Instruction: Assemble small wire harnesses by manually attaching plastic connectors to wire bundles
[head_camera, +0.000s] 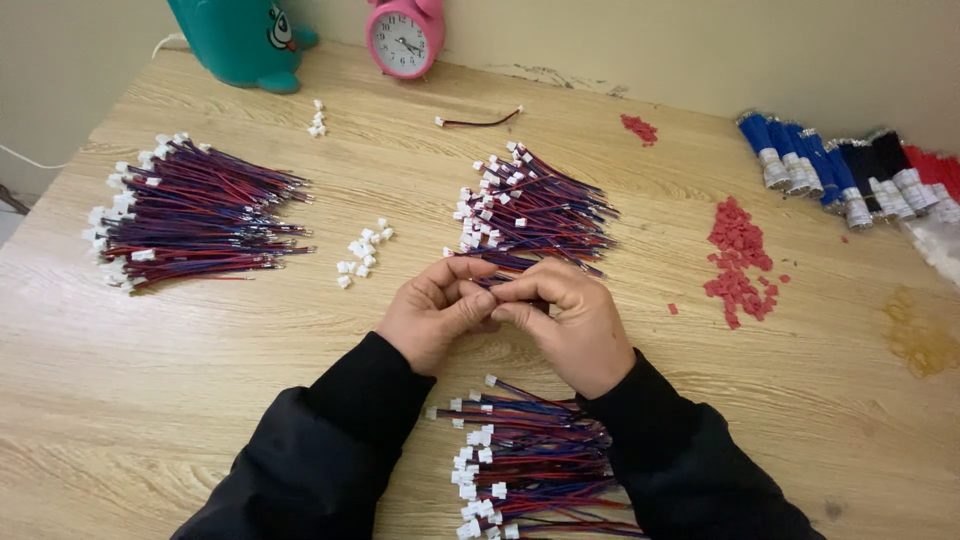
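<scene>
Together two hands (505, 310) pinch one wire lead (492, 284).

Three wire piles (200, 215), two hands (435, 310), one clock (403, 38)

wire bundle (195, 215) left on table (150, 400) | second bundle (535, 210) centre, behind hands | third bundle (525, 465) bottom centre | clock (405, 38) top centre

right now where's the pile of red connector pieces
In the head view, the pile of red pieces lies on the table, right of the right hand, near the blue wire bundles.
</scene>
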